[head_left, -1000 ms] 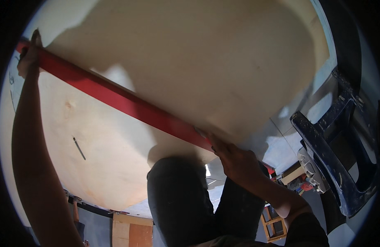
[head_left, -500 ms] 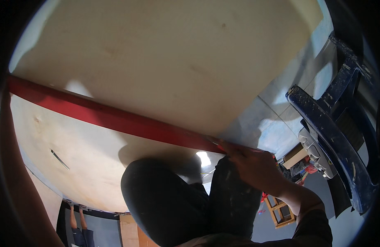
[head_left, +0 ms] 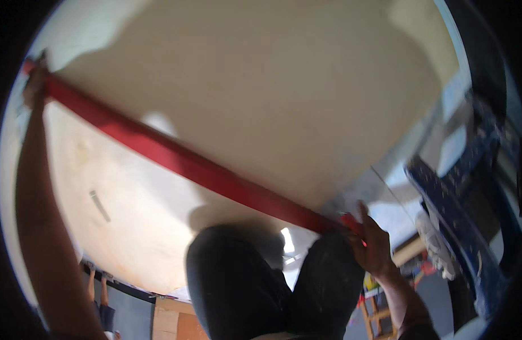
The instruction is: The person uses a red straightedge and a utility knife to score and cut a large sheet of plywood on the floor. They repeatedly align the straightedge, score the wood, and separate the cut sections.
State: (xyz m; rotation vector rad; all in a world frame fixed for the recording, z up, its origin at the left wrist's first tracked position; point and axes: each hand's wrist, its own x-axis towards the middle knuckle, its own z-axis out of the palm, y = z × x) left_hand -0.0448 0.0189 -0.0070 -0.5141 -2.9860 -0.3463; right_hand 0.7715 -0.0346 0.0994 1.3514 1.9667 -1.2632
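Closest in are two knees (head_left: 230,283) in dull dark cloth. The right hand (head_left: 375,249) is just beside one, fingers wrapped round a small red tool (head_left: 353,226) whose tip is lost in blur. A long, smooth red bar (head_left: 176,158) slants over a pale wood board (head_left: 306,102) with faint blotches. The left hand (head_left: 35,88) is on the bar's far end, too blurry to tell gripping from pressing. The pale-flecked blue stool (head_left: 453,212) fades into the dark rim.

Dark trousers (head_left: 232,283), dark sleeve (head_left: 418,332), bare hands (head_left: 375,246)
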